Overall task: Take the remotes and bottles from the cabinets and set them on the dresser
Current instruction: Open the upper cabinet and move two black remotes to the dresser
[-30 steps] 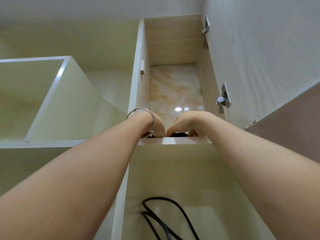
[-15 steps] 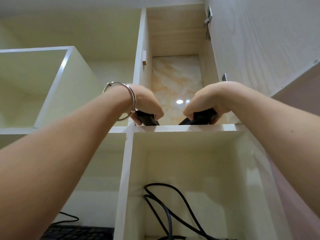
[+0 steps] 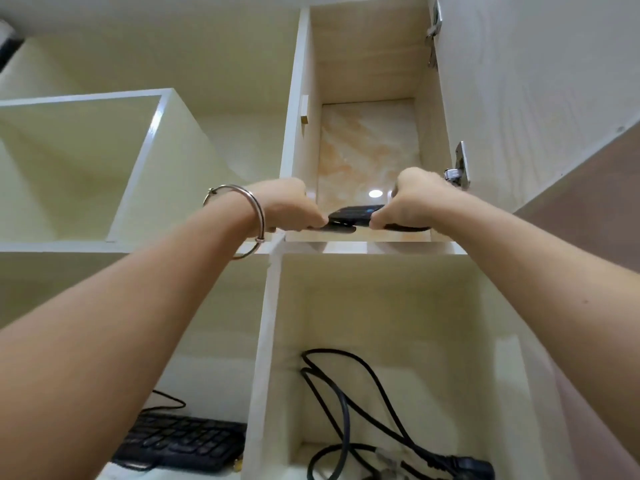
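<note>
My two hands reach up into the tall open cabinet compartment [image 3: 367, 140] with a marbled back panel. My left hand [image 3: 287, 206], a silver bangle on its wrist, is closed on a black remote [image 3: 337, 229] whose end pokes out to the right. My right hand [image 3: 412, 199] is closed on a second black remote [image 3: 356, 213] that points left. The two remotes lie nearly level and overlap between my hands, just above the shelf's front edge [image 3: 346, 247]. No bottles are visible.
The cabinet door [image 3: 536, 81] stands open on the right, its metal hinge [image 3: 458, 168] beside my right hand. Black cables [image 3: 346, 393] coil in the compartment below. A black keyboard [image 3: 180, 441] lies at lower left. An open white cubby [image 3: 86, 161] is at upper left.
A second ago my hands were low on the shelf, fingers over the remotes. Then each lifted a remote at a tilt. Now both remotes are level with their ends overlapping.
</note>
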